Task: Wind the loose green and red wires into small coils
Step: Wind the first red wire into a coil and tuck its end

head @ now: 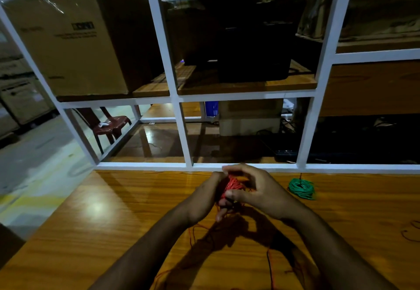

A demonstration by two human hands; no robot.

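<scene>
Between the two hands, held just above the wooden table (pixel 95 233), near its far edge: the red wire coil (pixel 232 185), a small bundle of loops, partly hidden by fingers. Left hand (pixel 208 195) on the left side of the bundle, fingers curled round it from below and behind, so clamped on the coil as the holder. Right hand (pixel 254 188) on the right side, thumb and fingertips closed on the loops from above and from the near side, so pinching the wire too. Hanging from the bundle toward the near side: the loose red tail (pixel 193 236), thin, running down across the table between the forearms and out of view at the near edge. So, the free wire lying nearer than the grip, and the loops of the coil standing roughly upright, with the long way of the tail running near to far. Probably the right hand better placed to fetch the tail and lead it round, the left keeping the bundle steady. Well to the right, flat on the table and apart from both hands: the green wire coil (pixel 301 188), seemingly already wound. At the far right edge, a little more thin red wire, too small to judge.
</scene>
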